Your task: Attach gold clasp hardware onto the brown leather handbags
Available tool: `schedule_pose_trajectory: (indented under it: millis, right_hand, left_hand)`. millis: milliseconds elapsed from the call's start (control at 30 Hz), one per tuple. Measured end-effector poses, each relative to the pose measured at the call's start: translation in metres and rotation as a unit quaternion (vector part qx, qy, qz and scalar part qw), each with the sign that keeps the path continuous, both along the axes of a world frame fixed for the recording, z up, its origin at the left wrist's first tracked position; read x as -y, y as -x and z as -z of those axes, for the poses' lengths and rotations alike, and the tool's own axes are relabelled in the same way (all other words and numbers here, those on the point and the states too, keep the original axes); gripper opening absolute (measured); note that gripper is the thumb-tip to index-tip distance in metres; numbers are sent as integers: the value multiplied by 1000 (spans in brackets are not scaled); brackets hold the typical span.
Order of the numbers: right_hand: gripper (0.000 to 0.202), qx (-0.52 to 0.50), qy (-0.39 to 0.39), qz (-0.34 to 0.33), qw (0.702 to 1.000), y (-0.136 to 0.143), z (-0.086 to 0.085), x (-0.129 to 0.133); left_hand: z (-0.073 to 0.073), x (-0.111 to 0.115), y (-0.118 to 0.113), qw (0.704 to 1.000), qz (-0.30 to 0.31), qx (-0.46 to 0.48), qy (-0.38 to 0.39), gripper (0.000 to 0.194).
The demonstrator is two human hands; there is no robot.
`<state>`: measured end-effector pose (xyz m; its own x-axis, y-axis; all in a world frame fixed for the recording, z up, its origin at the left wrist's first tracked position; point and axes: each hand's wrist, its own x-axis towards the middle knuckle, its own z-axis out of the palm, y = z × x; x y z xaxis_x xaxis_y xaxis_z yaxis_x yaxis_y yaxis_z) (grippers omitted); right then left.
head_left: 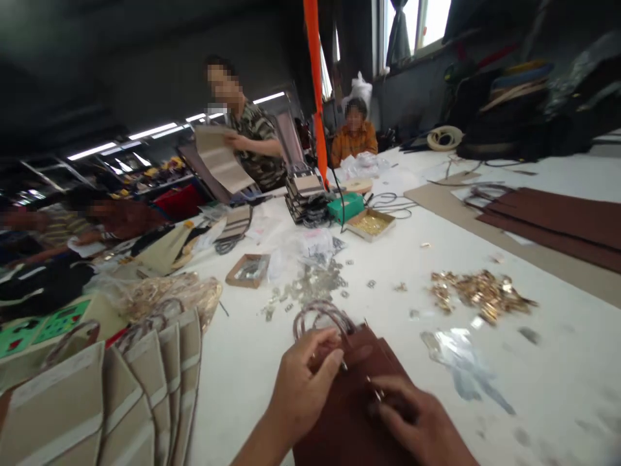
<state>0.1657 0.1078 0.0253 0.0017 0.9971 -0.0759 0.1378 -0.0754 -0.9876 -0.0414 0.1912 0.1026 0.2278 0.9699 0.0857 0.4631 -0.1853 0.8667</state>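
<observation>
Brown bag panels (347,421) lie in front of me, with a looped, striped handle (320,312) at their far end. My left hand (308,378) rests over the upper left of the panels, its thumb and fingers curled together. What they pinch is hidden, though a small metal glint shows by the thumb. Over the panel's right side, my right hand (420,417) has its thumb and forefinger closed around a small shiny metal piece (376,391). That hand is slightly blurred. Gold-coloured metal fittings (485,292) are heaped to the right, and flat silvery pieces (310,285) are scattered beyond the handle.
Beige bag panels (140,395) stand fanned at left. A clear plastic bag (460,359) lies at right. Further off are a small tray (248,270), a box of gold bits (371,224), a green box (347,207) and more brown panels (557,223). Several people work across the table.
</observation>
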Motion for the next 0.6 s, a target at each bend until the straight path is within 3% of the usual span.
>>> schedule_pose_trajectory:
  millis: [100, 233, 367, 600]
  right_hand:
    - [25, -85, 21, -11, 996, -3, 13, 1]
    - [31, -113, 22, 7, 993, -7, 7, 7]
    - [36, -102, -1, 8, 995, -9, -2, 11]
    - [45, -111, 4, 13, 994, -10, 19, 7]
  left_hand:
    - [33, 41, -6, 999, -44, 4, -9, 34]
    - [58, 57, -17, 999, -27, 9, -39, 50]
    - [58, 50, -26, 997, -29, 39, -55, 44]
    - [46, 41, -35, 978, 28, -195, -75, 19]
